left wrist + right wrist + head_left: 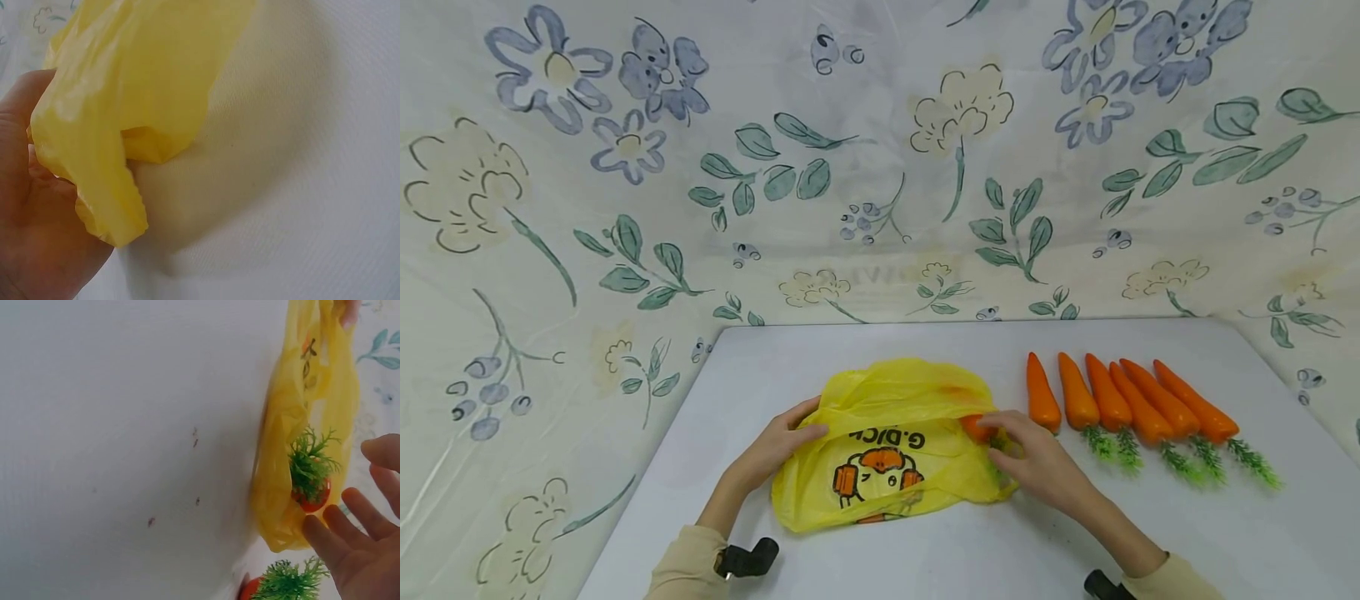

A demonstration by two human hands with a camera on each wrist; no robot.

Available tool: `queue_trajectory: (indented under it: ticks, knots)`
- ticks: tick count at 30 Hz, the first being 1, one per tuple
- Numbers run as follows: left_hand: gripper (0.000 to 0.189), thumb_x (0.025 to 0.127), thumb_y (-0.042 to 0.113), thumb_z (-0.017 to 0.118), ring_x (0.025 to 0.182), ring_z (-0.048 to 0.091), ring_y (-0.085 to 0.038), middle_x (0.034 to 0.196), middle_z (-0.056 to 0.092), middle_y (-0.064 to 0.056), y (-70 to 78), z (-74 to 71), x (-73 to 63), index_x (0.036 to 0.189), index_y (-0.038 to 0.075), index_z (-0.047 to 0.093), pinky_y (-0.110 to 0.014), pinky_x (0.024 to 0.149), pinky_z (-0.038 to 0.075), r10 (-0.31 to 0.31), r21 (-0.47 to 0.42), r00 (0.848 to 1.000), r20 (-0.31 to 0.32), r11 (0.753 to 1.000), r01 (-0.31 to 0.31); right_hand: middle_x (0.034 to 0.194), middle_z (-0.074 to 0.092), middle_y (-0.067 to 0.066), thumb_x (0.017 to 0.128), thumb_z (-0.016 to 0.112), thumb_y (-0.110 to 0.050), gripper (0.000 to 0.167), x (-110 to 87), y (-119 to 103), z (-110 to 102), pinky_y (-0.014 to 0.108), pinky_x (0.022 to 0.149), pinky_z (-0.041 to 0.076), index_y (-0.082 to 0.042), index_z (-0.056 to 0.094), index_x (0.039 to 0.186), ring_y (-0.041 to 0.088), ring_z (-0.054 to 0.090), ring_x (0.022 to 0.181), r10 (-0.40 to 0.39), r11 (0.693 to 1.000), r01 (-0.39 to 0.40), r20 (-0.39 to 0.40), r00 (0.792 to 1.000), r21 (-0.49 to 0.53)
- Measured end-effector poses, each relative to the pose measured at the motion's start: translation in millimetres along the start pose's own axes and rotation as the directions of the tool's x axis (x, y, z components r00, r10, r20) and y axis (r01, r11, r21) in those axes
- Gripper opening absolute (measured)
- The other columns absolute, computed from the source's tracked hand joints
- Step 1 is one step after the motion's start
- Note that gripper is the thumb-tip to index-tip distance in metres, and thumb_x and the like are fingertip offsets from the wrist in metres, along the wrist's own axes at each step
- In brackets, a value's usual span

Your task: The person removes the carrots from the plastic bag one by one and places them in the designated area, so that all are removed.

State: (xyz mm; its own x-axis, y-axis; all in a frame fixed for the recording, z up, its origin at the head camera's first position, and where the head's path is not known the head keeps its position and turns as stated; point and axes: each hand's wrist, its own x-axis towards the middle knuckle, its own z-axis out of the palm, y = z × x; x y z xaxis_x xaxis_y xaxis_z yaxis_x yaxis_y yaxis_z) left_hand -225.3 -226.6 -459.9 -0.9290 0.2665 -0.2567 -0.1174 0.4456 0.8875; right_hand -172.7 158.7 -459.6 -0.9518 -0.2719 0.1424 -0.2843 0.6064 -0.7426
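Observation:
A yellow plastic bag (887, 392), printed with a cartoon figure, lies on its side on the white table. My left hand (787, 442) grips its left edge, thumb on top. In the left wrist view the yellow film (94, 144) runs between thumb and fingers. At the bag's right-hand opening is a carrot (976, 427), its orange top and green leaves (310, 465) showing; its tip is hidden inside. My right hand (1037, 458) is beside this carrot, fingers spread and loosely bent. The right wrist view shows nothing held in that hand (369, 550).
Several orange carrots (1078, 404) with green tops lie in a row on the right of the table (940, 550), tips toward the back. A flower-patterned sheet (880, 167) stands behind the table's far edge.

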Motion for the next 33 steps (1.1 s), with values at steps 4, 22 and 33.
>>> queue_trajectory:
  ticks: [4, 22, 33]
  knots:
    - [0.069, 0.096, 0.035, 0.062, 0.138, 0.04, -0.034, 0.159, 0.032, -0.015, -1.6, 0.2, 1.6, 0.155, 0.012, 0.034, -0.051, 0.113, 0.035, 0.003, -0.002, 1.0, -0.001, 1.0, -0.003, 0.133, 0.061, 0.004, 0.087, 0.073, -0.005, 0.037, 1.4, 2.3, 3.6, 0.048, 0.102, 0.048, -0.014, 0.066, 0.122, 0.026, 0.056, 0.123, 0.007, 0.999, -0.008, -0.008, 1.0, -0.031]
    - [0.067, 0.096, 0.034, 0.063, 0.138, 0.04, -0.032, 0.157, 0.035, -0.014, -3.4, -0.6, 2.9, 0.153, 0.013, 0.037, -0.049, 0.113, 0.036, 0.021, -0.006, 1.0, 0.011, 1.0, -0.021, 0.136, 0.053, 0.009, 0.087, 0.073, -0.01, 0.045, 9.1, 6.7, 14.6, 0.049, 0.098, 0.049, -0.009, 0.063, 0.131, 0.03, 0.054, 0.123, 0.02, 0.984, -0.022, -0.01, 1.0, -0.179]
    - [0.068, 0.097, 0.034, 0.063, 0.136, 0.042, -0.033, 0.157, 0.035, -0.016, -2.0, 2.2, 2.5, 0.154, 0.011, 0.035, -0.049, 0.111, 0.038, 0.027, -0.002, 1.0, 0.013, 1.0, -0.027, 0.124, 0.052, 0.008, 0.084, 0.077, -0.014, 0.044, 11.8, 4.9, 23.3, 0.041, 0.088, 0.053, -0.015, 0.064, 0.126, 0.022, 0.057, 0.1, 0.065, 0.979, -0.073, -0.049, 0.997, -0.191]
